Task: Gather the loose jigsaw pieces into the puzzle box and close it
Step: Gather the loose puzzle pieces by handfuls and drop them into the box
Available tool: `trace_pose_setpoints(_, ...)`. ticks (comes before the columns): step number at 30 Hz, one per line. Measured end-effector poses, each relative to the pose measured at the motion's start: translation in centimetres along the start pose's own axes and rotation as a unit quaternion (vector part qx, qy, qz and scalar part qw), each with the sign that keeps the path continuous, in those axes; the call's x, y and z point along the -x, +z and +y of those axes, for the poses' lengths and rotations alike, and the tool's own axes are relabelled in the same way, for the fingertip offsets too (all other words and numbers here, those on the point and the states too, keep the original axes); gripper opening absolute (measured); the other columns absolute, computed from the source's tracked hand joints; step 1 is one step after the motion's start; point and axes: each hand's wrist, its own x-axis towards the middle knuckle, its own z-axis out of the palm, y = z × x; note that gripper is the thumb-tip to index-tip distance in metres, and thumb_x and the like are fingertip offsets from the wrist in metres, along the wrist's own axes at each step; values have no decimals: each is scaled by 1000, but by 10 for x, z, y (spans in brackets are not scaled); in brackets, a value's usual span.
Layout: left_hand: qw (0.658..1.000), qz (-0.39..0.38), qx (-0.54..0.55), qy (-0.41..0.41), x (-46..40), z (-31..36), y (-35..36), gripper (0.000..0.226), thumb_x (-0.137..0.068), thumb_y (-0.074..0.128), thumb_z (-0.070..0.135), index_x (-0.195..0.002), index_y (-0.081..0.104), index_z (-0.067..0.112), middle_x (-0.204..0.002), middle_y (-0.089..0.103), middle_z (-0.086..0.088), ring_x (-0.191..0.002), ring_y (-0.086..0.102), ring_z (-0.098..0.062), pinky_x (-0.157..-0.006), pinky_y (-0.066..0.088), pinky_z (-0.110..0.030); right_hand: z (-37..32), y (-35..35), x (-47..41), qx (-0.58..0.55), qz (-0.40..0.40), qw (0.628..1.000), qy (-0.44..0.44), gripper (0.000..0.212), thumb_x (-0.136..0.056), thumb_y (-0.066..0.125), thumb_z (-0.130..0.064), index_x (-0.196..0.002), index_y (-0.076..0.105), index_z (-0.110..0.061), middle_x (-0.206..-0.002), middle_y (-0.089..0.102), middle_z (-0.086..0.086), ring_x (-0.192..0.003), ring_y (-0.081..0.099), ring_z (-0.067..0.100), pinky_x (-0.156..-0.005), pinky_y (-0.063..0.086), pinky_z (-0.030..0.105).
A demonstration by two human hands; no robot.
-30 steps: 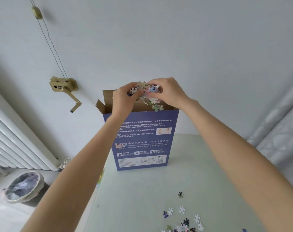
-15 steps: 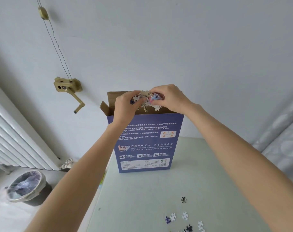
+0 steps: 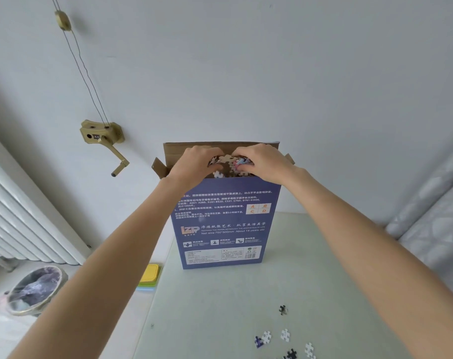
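While both hands, left hand and right hand, cup a clump of jigsaw pieces over the upright puzzle box at the table's far edge, loosening unevenly could spill pieces outside its narrow mouth.

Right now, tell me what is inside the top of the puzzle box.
Both hands, left hand and right hand, hold a clump of jigsaw pieces in the open mouth of the puzzle box. Its blue front wall hides everything deeper inside.
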Motion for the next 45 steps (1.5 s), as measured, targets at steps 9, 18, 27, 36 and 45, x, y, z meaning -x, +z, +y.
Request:
trace_pose_setpoints(9,992,-46,-96,62,-8,-3,-9,37,-81,61,51,-107,59,24,-90,68,10,-80,62,-17,-64,43,-28,-5,-8,0,28,-7,1000,-4,19,-86,63,-30,-99,66,-16,-90,61,-1,-82,55,19,-63,36,30)
trace_pose_setpoints(18,999,42,20,-18,14,4,0,16,-89,57,38,-92,69,27,-80,67,13,-73,60,-7,-69,48,-26,-10,6,8,13,30,998,44,24,-91,54,-35,-109,67,-25,-101,70,0,-93,62,23,-77,48,36)
trace_pose_setpoints(27,974,214,-58,46,66,24,36,19,-89,55,24,-104,67,21,-96,68,6,-96,57,-20,-82,44,-31,-20,26,62,8,166,986,16,21,-93,52,-18,-107,67,-15,-106,67,-2,-98,59,18,-75,51,34)
trace_pose_setpoints(36,982,-5,165,-91,187,76,106,20,-89,58,22,-108,65,23,-92,67,9,-84,60,-10,-73,51,-28,-41,121,262,-65,82,982,158,22,-92,54,-14,-109,66,-17,-104,69,-3,-96,62,15,-79,50,28)
trace_pose_setpoints(45,920,-335,119,-163,332,116,202,54,-90,57,34,-140,36,27,-145,38,-3,-134,33,-24,-109,28,-35,-53,211,460,-88,-190,917,340,73,-87,55,-48,-147,18,-26,-156,10,5,-143,7,27,-117,10,40)
